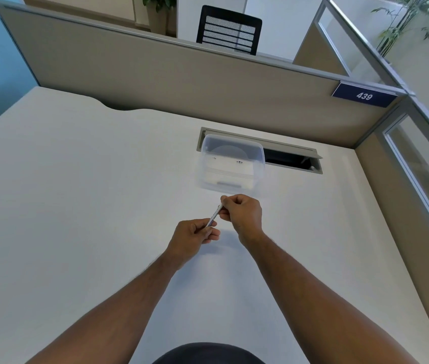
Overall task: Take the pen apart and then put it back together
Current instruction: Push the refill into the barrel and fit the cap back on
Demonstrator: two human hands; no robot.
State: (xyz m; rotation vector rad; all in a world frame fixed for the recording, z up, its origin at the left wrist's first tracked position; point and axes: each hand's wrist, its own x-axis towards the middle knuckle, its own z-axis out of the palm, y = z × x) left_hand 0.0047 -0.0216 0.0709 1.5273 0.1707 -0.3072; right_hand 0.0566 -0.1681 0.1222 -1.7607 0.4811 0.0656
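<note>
A slim white pen (pixel 215 216) with blue print on its barrel is held above the white desk (pixel 76 206), slanting from lower left to upper right. My left hand (pixel 195 236) pinches the pen's lower end between thumb and fingers. My right hand (pixel 242 212) is closed around the upper end, hiding that tip. The pen looks to be in one piece; its ends are covered by my fingers.
A clear plastic box (pixel 230 164) stands just beyond my hands, partly over an open cable slot (pixel 292 160) in the desk. A beige partition (pixel 181 82) with a "439" sign (pixel 364 95) runs behind, and a glass panel (pixel 423 174) borders the right side.
</note>
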